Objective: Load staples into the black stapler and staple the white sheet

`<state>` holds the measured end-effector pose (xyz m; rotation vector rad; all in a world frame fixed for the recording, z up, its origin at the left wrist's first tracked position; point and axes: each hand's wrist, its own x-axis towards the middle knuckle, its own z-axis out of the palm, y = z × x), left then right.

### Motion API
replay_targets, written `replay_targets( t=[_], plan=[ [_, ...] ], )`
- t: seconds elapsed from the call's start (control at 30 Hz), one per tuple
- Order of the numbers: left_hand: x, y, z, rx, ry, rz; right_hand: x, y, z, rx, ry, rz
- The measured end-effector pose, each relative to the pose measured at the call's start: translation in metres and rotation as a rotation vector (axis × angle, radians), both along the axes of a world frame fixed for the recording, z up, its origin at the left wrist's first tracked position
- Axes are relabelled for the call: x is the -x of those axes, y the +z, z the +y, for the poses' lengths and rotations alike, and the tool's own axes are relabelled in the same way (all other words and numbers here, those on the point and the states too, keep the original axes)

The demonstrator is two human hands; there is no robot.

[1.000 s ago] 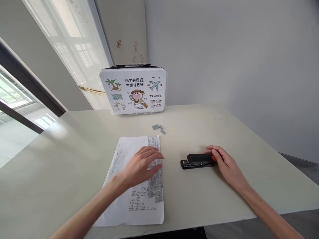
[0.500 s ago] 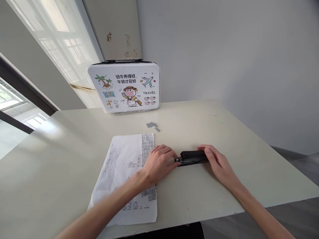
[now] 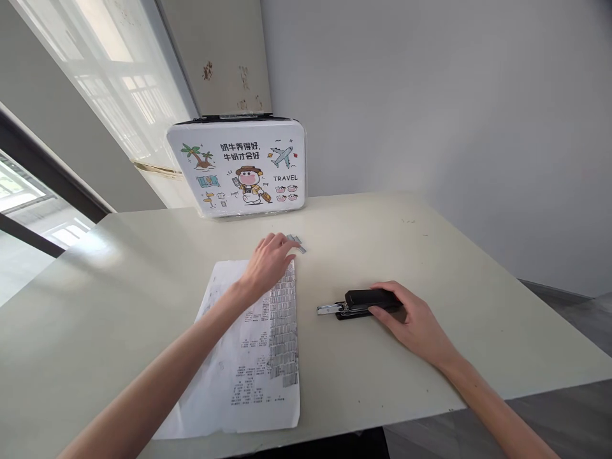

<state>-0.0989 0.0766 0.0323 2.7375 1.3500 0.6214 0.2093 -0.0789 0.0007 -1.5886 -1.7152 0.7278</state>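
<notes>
My left hand (image 3: 270,261) reaches over the top edge of the printed sheet (image 3: 215,395), its thumb and forefinger apart beside a few grey staple strips (image 3: 300,245). Nothing shows between those fingers. Rows of staples (image 3: 283,319) cover the right side of the sheet. To the right, my right hand (image 3: 411,319) is wrapped round the rear of a black stapler (image 3: 366,298) that lies on the table. A metal tray (image 3: 329,310) sticks out of the stapler's left end.
A white case (image 3: 243,169) with cartoon prints stands upright at the back of the table (image 3: 459,306), near the wall. A curtain and window frame are at the left.
My left hand has left the stapler and moved up and left to the loose staple strips. The metal tray now juts out of the stapler. My right thumb has shifted to the stapler's near side.
</notes>
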Motion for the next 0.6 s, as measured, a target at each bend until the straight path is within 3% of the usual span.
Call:
replay_targets(
  t=[0.13, 0.27, 0.4, 0.6],
  plan=[
    [-0.012, -0.004, 0.039, -0.028, -0.057, 0.135, 0.001, 0.001, 0.000, -0.003, 0.000, 0.002],
    [-0.020, -0.007, 0.045, -0.056, -0.132, 0.202, 0.000, 0.001, 0.001, 0.000, 0.003, 0.003],
    [-0.023, -0.002, 0.026, 0.019, -0.175, 0.076, 0.001, 0.001, 0.001, 0.002, 0.003, 0.000],
    [-0.028, 0.014, -0.034, 0.396, -0.146, -0.331, 0.003, 0.003, 0.001, -0.003, -0.014, -0.018]
  ],
)
